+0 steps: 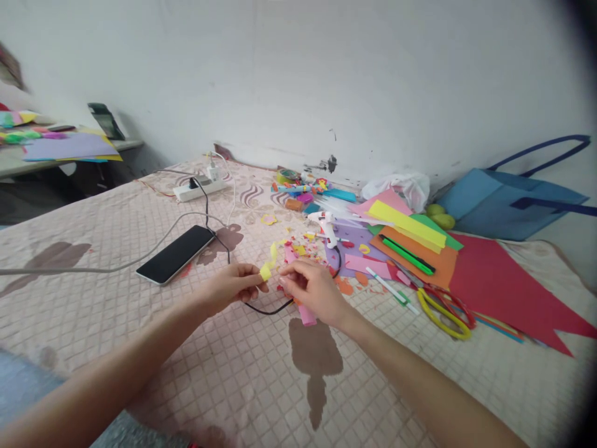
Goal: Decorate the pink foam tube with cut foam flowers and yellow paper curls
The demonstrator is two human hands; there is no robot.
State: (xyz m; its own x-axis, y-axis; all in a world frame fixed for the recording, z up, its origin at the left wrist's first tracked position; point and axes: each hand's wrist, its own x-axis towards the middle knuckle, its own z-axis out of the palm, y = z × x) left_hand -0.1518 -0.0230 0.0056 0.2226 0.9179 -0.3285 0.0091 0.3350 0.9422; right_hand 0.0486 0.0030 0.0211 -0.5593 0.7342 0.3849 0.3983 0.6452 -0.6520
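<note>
Pinched between thumb and forefinger, the left hand (232, 287) has its grip closed on a yellow paper strip (269, 261), which curls up and away from the fingertips. Just to the right of that grip, the right hand (311, 290) closes its own fingers on a pink piece (305, 311) that pokes out below the palm — whether it also touches the strip I cannot tell. Both hands hover low over the quilted bed cover (140, 348), with a black cable (268, 310) looping directly beneath them.

Beyond the grip lie paper scraps (305, 247) and a glue gun (326, 228); farther right sit coloured sheets (410, 239) and yellow-handled scissors (443, 314). To the left rests a phone (176, 254).

Judging from this, the strip is thin and springy — a light pinch near its end would likely keep the curl uncrushed, and holding both hands close together should steady it.
</note>
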